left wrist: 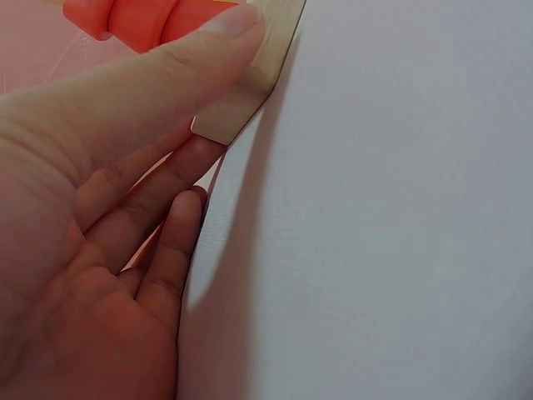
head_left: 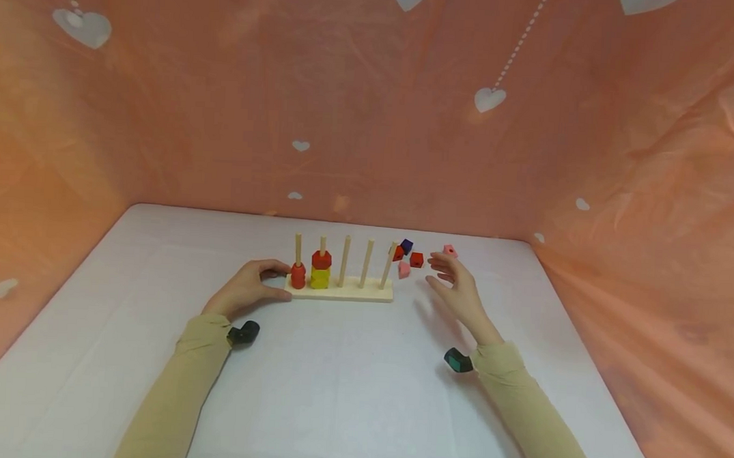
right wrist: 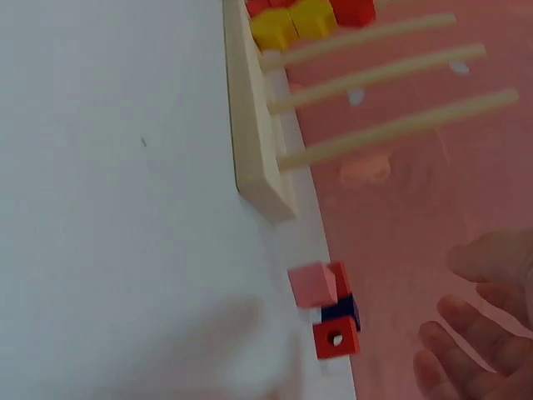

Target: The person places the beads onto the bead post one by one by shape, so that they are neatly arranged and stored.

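Note:
My left hand [head_left: 250,285] grips the left end of a pale wooden peg stand [head_left: 346,294], thumb on the front side and fingers at the back. Five upright pegs line the stand. Red beads [head_left: 298,276] sit on the leftmost peg. The second peg carries yellow beads [head_left: 320,277] under a red one [head_left: 322,259]; the other pegs are bare. Above the table on the right, my right hand [head_left: 460,294] hovers with loosely bent fingers and nothing in it. Close to its fingertips lie a red cube bead [head_left: 417,260] and a pink bead [head_left: 450,250].
Behind the stand's right end lie another red bead [head_left: 397,253], a dark blue bead [head_left: 406,246] and a pink bead [head_left: 404,269]. A white cloth [head_left: 360,379] covers the table. Orange fabric with white hearts [head_left: 372,120] hangs around the back and sides.

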Tool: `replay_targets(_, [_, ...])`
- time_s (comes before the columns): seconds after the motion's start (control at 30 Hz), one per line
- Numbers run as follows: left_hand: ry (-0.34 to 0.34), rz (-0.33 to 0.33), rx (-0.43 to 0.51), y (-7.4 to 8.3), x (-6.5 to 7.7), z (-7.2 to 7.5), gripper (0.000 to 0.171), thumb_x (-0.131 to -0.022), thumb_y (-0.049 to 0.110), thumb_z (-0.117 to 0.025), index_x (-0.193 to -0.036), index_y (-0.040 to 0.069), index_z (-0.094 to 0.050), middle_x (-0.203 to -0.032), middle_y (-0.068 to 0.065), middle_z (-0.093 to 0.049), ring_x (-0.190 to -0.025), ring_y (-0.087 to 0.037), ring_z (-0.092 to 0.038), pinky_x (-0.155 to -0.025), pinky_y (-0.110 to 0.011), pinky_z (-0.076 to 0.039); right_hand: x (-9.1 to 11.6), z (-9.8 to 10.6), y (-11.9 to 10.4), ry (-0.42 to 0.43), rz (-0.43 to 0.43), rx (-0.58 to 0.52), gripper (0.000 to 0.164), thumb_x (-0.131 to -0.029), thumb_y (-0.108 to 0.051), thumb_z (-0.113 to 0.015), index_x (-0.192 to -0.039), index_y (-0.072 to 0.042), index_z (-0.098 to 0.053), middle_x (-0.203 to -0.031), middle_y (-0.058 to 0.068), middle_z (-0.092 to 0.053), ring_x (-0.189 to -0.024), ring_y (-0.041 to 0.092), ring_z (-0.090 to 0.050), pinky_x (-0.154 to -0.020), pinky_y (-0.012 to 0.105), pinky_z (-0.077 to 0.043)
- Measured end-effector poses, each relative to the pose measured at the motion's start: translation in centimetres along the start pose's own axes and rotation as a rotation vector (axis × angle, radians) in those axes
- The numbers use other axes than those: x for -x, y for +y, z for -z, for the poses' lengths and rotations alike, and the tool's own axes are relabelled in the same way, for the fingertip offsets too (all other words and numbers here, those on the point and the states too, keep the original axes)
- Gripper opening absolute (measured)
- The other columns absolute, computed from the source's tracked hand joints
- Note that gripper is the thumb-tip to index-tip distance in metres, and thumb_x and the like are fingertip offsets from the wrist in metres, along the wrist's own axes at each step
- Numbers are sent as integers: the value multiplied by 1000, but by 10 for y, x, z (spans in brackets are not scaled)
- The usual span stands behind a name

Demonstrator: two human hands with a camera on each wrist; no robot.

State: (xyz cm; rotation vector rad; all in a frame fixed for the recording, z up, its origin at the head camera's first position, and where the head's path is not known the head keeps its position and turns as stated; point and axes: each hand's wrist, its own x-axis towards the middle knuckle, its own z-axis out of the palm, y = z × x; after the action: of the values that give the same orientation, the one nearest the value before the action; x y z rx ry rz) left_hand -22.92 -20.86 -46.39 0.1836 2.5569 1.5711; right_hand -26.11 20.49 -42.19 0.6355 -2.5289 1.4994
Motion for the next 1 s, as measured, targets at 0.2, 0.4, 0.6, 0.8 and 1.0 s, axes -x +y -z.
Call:
replay_targets(0.2, [0,-4,-7,-1,0,0,62,-71,28,-86,-123,8,-60,-127,-10,-57,-122,-29,-46,-107,-47,-33,-19,2,18,21,-9,-30,49,-88,5,-63,-133,8,-45,-125,30,-53,-116,44,-50,-99,56,-39])
replay_targets(0.4, [2,-6,-2,-2,0,0,64,-71,28,-86,-124,6,-59,-128,-11,-56,-122,-29,-45,-108,-47,-32,-37,-3,33,-31,-144,31,48,-93,-6,-62,-137,-5,-46,-130,17,-52,-119,34,-50,-101,48,-41])
replay_targets(0.6, [-4,-22,10,1,0,0,63,-72,26,-86,-124,5,-59,-128,-12,-56,-122,-29,-46,-108,-46,-32,-51,-6,45,-111,-226,77,42,-96,-11,-58,-137,-11,-49,-128,9,-50,-118,28,-49,-100,43,-43])
replay_targets(0.8, [-2,-30,9,2,1,0,61,-72,24,-86,-124,5,-59,-127,-11,-56,-121,-29,-46,-107,-46,-33,-61,-9,51,-140,-253,73,38,-97,-9,-55,-135,-7,-52,-127,11,-53,-116,28,-49,-100,41,-44])
replay_targets(1.0, [0,-33,4,1,2,0,61,-73,24,-85,-124,4,-59,-127,-12,-56,-121,-29,-47,-107,-46,-34,-66,-10,53,-146,-258,103,30,-99,-13,-53,-127,-1,-58,-124,14,-59,-114,29,-52,-102,43,-41])
